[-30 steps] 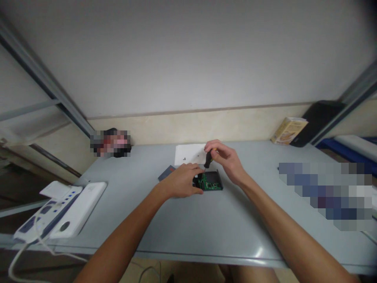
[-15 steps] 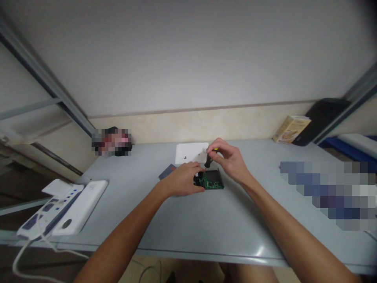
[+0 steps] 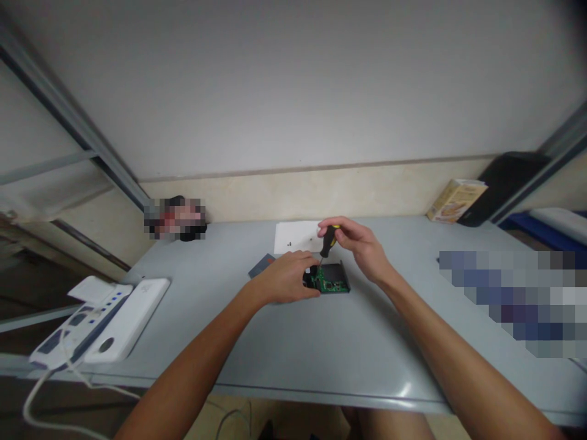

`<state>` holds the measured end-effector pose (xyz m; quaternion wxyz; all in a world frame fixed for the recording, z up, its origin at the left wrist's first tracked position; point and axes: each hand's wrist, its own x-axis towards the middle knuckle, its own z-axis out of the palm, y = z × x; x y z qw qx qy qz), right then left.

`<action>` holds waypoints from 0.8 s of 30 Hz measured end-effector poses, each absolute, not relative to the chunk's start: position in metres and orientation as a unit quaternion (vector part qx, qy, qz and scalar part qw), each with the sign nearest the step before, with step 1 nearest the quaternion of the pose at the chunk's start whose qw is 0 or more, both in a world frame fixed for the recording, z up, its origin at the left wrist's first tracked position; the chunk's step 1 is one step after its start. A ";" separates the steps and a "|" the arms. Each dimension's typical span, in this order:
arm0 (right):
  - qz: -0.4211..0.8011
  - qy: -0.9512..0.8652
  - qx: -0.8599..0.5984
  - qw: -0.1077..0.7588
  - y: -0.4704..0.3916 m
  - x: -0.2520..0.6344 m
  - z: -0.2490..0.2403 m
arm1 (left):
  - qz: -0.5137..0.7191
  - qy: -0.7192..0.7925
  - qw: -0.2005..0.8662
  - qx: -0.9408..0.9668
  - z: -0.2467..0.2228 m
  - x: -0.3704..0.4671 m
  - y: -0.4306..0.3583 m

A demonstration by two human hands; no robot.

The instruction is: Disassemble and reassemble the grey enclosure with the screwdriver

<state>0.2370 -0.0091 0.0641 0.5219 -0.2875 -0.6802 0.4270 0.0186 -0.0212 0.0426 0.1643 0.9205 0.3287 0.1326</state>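
A small device with a green circuit board [image 3: 334, 285] in a dark casing lies on the table. My left hand [image 3: 288, 278] grips its left end, thumb at the near edge and fingers at the far edge. In my right hand [image 3: 360, 241] is a screwdriver [image 3: 328, 241] with a black and yellow handle. It stands tilted, and its thin shaft points down at the board near my left fingertips; whether the tip sits in a screw cannot be made out. Behind lies white paper [image 3: 297, 235] with small dark bits [image 3: 289, 244], and a dark flat panel [image 3: 262, 265] is partly under my left hand.
A white power strip [image 3: 87, 318] and a white power bank [image 3: 132, 321] lie at the left, with a cable [image 3: 34, 391] trailing off the table edge. A yellow box [image 3: 457, 200] leans at the back right beside a black object [image 3: 509, 183]. Blurred-out items cover the far right.
My right fingers have shifted on the screwdriver handle, and more of the handle and shaft now shows. My left hand and the device have hardly moved.
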 end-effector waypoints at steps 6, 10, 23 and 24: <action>0.381 -0.682 -0.293 0.551 -0.009 0.235 0.066 | 0.128 0.328 0.159 0.922 0.042 0.019 -0.021; 0.431 -0.676 -0.292 0.522 -0.009 0.236 0.065 | 0.132 0.327 0.165 0.921 0.041 0.019 -0.021; 0.427 -0.686 -0.281 0.518 -0.012 0.232 0.065 | 0.125 0.328 0.162 0.922 0.042 0.018 -0.020; 0.427 -0.685 -0.278 0.521 -0.012 0.232 0.064 | 0.126 0.329 0.162 0.922 0.042 0.018 -0.020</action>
